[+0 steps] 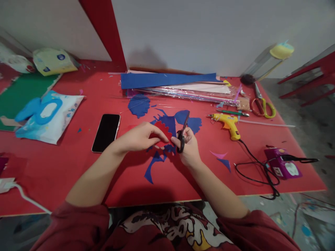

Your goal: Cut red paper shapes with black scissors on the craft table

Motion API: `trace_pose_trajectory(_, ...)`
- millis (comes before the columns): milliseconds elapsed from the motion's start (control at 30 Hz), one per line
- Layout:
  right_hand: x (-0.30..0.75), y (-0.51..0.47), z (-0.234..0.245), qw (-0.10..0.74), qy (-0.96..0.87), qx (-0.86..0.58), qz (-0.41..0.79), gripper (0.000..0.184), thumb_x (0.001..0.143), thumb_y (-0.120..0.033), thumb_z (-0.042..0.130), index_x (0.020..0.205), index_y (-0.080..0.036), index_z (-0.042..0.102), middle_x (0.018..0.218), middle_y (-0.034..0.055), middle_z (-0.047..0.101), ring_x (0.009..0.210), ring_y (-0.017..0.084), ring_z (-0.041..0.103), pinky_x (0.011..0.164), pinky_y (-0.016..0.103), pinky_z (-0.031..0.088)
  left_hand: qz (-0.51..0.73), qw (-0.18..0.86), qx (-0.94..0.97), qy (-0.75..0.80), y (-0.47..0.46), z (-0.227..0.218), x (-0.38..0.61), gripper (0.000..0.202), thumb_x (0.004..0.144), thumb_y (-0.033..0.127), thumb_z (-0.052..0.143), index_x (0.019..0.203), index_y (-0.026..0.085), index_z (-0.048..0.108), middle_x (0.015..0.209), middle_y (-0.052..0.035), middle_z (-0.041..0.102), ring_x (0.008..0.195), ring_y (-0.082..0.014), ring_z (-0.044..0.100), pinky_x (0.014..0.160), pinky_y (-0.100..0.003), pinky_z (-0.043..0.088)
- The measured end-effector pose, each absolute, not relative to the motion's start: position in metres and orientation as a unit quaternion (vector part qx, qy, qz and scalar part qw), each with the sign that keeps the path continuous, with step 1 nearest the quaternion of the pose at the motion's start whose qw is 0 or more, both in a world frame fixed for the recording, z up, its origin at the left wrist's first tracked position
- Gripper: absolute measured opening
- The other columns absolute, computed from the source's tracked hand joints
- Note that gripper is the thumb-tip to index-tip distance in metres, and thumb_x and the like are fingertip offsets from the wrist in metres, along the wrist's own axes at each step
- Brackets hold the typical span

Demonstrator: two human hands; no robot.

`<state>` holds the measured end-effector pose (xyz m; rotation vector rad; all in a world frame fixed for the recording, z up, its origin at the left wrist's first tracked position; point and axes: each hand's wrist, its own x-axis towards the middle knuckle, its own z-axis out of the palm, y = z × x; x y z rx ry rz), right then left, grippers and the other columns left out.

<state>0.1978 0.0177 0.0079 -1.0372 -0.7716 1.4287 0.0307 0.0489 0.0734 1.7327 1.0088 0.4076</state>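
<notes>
My left hand (pixel 146 136) is closed on a red piece with a scalloped edge (pixel 163 130), pinched between thumb and fingers; whether it is paper, felt or foam I cannot tell. In my right hand (pixel 189 148) are small black-handled scissors (pixel 180 141), their blades pointing up and away from me. The right thumb reaches to the red piece's edge and seems to touch it. Beneath both hands lie blue cut scraps (pixel 167 122). A blue scalloped piece (pixel 139 105) rests just behind them, and a pointed blue offcut (pixel 151 169) lies nearer to me.
A phone (pixel 106 133) and a wipes pack (pixel 49 116) lie to the left. Blue strips (pixel 167 80) and plastic-wrapped sticks (pixel 188 96) line the back. A yellow glue gun (pixel 227 123), larger scissors (pixel 261 103) and a purple box with black cord (pixel 282 164) occupy the right side.
</notes>
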Motion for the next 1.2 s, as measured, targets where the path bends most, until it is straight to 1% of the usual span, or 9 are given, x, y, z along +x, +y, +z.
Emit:
trace_pose_trajectory(167, 0.197, 0.019, 0.004, 0.548, -0.319, -0.419, 0.650, 0.045, 0.054, -0.024, 0.079, 0.072, -0.022, 0.038, 0.054, -0.0100, 0.057, 0.045, 0.007, 0.050, 0.046, 0.018, 0.040, 0.203, 0.461, 0.718, 0.480, 0.050, 0.084, 0.018, 0.030, 0.069, 0.007, 0.051, 0.078, 0.020, 0.076, 0.069, -0.0023, 0.074, 0.062, -0.0176, 0.069, 0.056, -0.023, 0.052)
trace_pose_trajectory(300, 0.196, 0.016, 0.003, 0.510, -0.329, -0.406, 0.683, 0.044, 0.054, -0.021, 0.079, 0.071, -0.022, 0.039, 0.057, -0.0088, 0.060, 0.046, 0.007, 0.050, 0.047, 0.019, 0.040, 0.223, 0.412, 0.732, 0.496, 0.053, 0.084, 0.008, 0.029, 0.071, 0.009, 0.051, 0.082, 0.021, 0.076, 0.079, -0.0012, 0.075, 0.070, -0.0173, 0.070, 0.063, -0.023, 0.053)
trace_pose_trajectory(433, 0.197, 0.014, 0.004, 0.477, -0.337, -0.399, 0.707, 0.043, 0.054, -0.021, 0.080, 0.072, -0.021, 0.041, 0.058, -0.0082, 0.058, 0.048, 0.007, 0.048, 0.048, 0.019, 0.038, 0.214, 0.361, 0.735, 0.533, 0.054, 0.087, 0.000, 0.031, 0.073, 0.011, 0.049, 0.085, 0.021, 0.075, 0.084, -0.0006, 0.075, 0.080, -0.0172, 0.070, 0.073, -0.023, 0.053)
trace_pose_trajectory(600, 0.199, 0.013, 0.006, 0.440, -0.348, -0.367, 0.742, 0.049, 0.052, -0.027, 0.084, 0.076, -0.021, 0.041, 0.061, -0.0070, 0.058, 0.054, 0.007, 0.048, 0.053, 0.019, 0.038, 0.212, 0.310, 0.741, 0.557, 0.054, 0.095, -0.008, 0.033, 0.075, 0.011, 0.047, 0.092, 0.020, 0.074, 0.088, -0.0023, 0.075, 0.082, -0.0163, 0.069, 0.075, -0.024, 0.053)
trace_pose_trajectory(733, 0.200, 0.013, 0.003, 0.470, -0.351, -0.334, 0.738, 0.045, 0.060, -0.037, 0.080, 0.079, -0.023, 0.042, 0.063, -0.0065, 0.059, 0.056, 0.008, 0.050, 0.054, 0.020, 0.039, 0.220, 0.341, 0.734, 0.544, 0.051, 0.101, -0.006, 0.032, 0.073, 0.009, 0.048, 0.089, 0.019, 0.074, 0.084, -0.0017, 0.075, 0.079, -0.0159, 0.070, 0.073, -0.023, 0.054)
trace_pose_trajectory(833, 0.200, 0.015, 0.002, 0.505, -0.342, -0.330, 0.720, 0.042, 0.062, -0.040, 0.079, 0.079, -0.024, 0.044, 0.072, -0.0039, 0.065, 0.067, 0.012, 0.060, 0.067, 0.027, 0.047, 0.205, 0.373, 0.738, 0.524, 0.048, 0.105, -0.001, 0.033, 0.073, 0.007, 0.048, 0.087, 0.019, 0.075, 0.082, -0.0004, 0.076, 0.075, -0.0141, 0.070, 0.070, -0.020, 0.054)
trace_pose_trajectory(933, 0.201, 0.015, 0.004, 0.528, -0.325, -0.328, 0.713, 0.044, 0.060, -0.042, 0.080, 0.079, -0.024, 0.045, 0.082, -0.0021, 0.067, 0.073, 0.016, 0.066, 0.078, 0.033, 0.050, 0.177, 0.376, 0.762, 0.497, 0.048, 0.105, 0.004, 0.035, 0.072, 0.004, 0.047, 0.086, 0.020, 0.075, 0.080, 0.0007, 0.076, 0.068, -0.0117, 0.069, 0.068, -0.018, 0.053)
trace_pose_trajectory(1067, 0.201, 0.015, 0.008, 0.537, -0.314, -0.325, 0.712, 0.044, 0.058, -0.044, 0.080, 0.080, -0.024, 0.048, 0.083, -0.0027, 0.068, 0.064, 0.014, 0.066, 0.073, 0.033, 0.053, 0.149, 0.374, 0.778, 0.482, 0.049, 0.105, 0.010, 0.040, 0.069, -0.001, 0.046, 0.086, 0.019, 0.075, 0.078, 0.0011, 0.076, 0.065, -0.0104, 0.068, 0.067, -0.016, 0.052)
trace_pose_trajectory(1200, 0.201, 0.014, 0.009, 0.532, -0.320, -0.311, 0.720, 0.042, 0.060, -0.045, 0.079, 0.078, -0.023, 0.048, 0.083, -0.0051, 0.068, 0.047, 0.009, 0.057, 0.067, 0.033, 0.054, 0.152, 0.382, 0.775, 0.480, 0.050, 0.103, 0.013, 0.039, 0.070, -0.001, 0.046, 0.087, 0.019, 0.075, 0.078, 0.0003, 0.076, 0.069, -0.0113, 0.069, 0.070, -0.017, 0.052)
